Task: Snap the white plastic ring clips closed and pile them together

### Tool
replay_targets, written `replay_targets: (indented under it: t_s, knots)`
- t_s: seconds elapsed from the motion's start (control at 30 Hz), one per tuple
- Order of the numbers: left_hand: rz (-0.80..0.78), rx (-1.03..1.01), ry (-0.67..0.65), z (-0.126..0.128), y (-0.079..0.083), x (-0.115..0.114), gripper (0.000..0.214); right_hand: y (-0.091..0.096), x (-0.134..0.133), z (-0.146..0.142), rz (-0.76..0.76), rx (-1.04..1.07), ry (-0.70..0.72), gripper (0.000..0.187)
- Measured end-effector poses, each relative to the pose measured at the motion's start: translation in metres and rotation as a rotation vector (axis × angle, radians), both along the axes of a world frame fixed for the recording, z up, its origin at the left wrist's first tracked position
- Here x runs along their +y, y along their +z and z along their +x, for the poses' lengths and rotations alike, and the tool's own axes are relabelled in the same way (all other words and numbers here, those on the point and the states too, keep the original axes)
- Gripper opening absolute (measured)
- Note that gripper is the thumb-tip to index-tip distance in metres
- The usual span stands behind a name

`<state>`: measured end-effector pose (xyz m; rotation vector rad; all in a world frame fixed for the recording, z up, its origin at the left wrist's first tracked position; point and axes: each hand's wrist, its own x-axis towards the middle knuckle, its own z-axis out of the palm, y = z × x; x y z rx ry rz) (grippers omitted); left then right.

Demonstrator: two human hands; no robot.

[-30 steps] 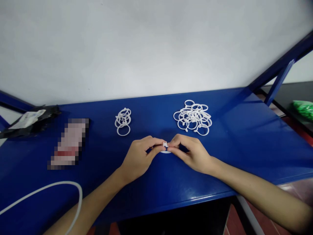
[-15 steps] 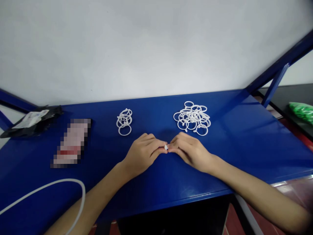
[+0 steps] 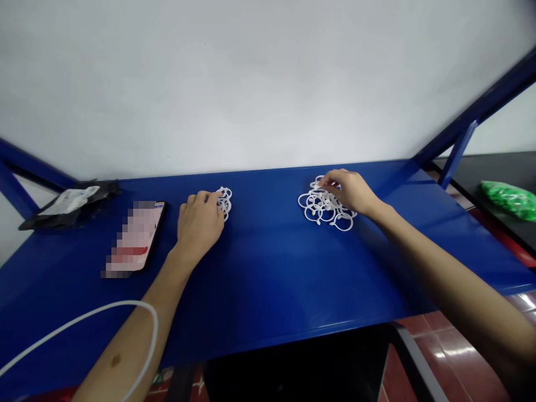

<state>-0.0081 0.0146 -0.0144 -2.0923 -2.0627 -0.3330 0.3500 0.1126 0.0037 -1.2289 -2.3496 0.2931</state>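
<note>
My left hand (image 3: 200,222) rests at the left pile of white plastic loop ties (image 3: 226,205), covering part of it. Its index finger and thumb are apart, with loops showing between them; the other fingertips are hidden. My right hand (image 3: 347,188) reaches over the far right side of a larger pile of white loop ties (image 3: 320,207). There the thumb and index finger pinch a white loop at the pile's back edge. Small knobs show on several loops.
A phone (image 3: 156,234), partly pixelated, lies left of my left hand. Behind it is a black plastic bag (image 3: 75,204) with a white label. A white cable (image 3: 84,318) curves over my left forearm. A green packet (image 3: 508,198) lies on a dark surface at right.
Both hands were together at the middle, pinching a small white piece. They have parted: my left hand moved to the left pile, my right hand to the right pile.
</note>
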Motion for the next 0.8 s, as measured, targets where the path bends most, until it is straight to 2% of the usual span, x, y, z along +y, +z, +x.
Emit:
replay_targets:
  t_s: [0.2,0.47,0.63,0.8]
  knots:
    - [0.004,-0.055,-0.031,-0.001,0.003,0.0,0.028,-0.004,0.0,0.0,-0.004,-0.021,0.01,0.017]
    - [0.047,-0.252,-0.065,-0.003,0.007,0.0,0.017,0.007,-0.009,0.0,0.06,-0.006,-0.048,0.019]
    - [0.007,-0.42,-0.057,0.004,0.014,-0.004,0.015,0.015,-0.029,-0.012,0.113,0.074,-0.052,0.017]
    - [-0.015,-0.559,-0.096,0.02,0.026,-0.012,0.014,0.012,-0.064,-0.042,0.08,0.083,0.095,0.016]
